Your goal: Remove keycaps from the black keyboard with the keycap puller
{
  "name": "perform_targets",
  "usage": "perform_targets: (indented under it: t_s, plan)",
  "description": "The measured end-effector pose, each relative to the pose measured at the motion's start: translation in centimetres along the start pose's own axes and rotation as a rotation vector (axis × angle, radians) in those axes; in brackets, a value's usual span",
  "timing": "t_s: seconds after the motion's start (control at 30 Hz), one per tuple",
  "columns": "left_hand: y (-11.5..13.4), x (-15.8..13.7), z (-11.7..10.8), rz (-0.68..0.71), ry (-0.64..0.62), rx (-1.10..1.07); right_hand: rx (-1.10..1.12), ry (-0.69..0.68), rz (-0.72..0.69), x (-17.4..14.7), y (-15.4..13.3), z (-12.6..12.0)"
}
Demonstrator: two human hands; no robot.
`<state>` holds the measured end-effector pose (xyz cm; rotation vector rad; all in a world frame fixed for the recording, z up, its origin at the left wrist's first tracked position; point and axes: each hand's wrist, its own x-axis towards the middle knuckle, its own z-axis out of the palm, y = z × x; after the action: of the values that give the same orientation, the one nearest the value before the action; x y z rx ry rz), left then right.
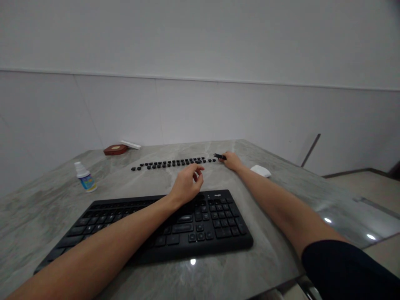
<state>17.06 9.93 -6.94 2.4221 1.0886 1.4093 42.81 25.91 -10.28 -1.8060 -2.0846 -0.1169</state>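
Note:
My left hand (188,181) hovers above the back edge of a black keyboard (218,246), its fingers loosely curled with gaps between them and nothing visible in them. Just beyond it, loose black keycaps (168,164) lie in two rows on the grey marbled table. To the right, my right hand (231,161) is closed around a slim black tool (220,156), whose exact kind I cannot make out. The tool points left, over the right end of the keycap rows. My left forearm hides much of the keyboard's middle; its number pad shows on the right.
A white spray bottle (87,180) with a blue label stands at the left. Farther back lie a reddish-brown box (115,150) and a thin white strip (131,145). A folded white cloth or tissue (261,171) rests beside my right forearm. A pale wall rises behind the table (275,258).

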Motion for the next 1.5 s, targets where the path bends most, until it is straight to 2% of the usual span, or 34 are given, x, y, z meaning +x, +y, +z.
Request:
perform_targets:
  t_s: [0.3,0.6,0.77,0.97,1.5]
  plan:
    - [-0.5,0.0,0.1,0.029,-0.007,0.024,-0.010,-0.037,-0.084,1.1,1.0,0.8]
    - [-0.4,0.0,0.0,0.048,-0.012,0.025,0.034,0.075,-0.161,0.8,1.2,1.1]
    - [-0.2,0.0,-0.2,0.058,-0.024,0.010,0.051,0.141,-0.300,0.3,0.0,0.8]
    - [-0.1,0.0,-0.3,0.080,-0.033,0.005,0.008,0.124,-0.576,0.0,-1.6,0.6]
    - [-0.4,-0.1,-0.1,0.073,-0.074,-0.017,-0.045,0.040,-0.604,0.0,-2.2,0.5]
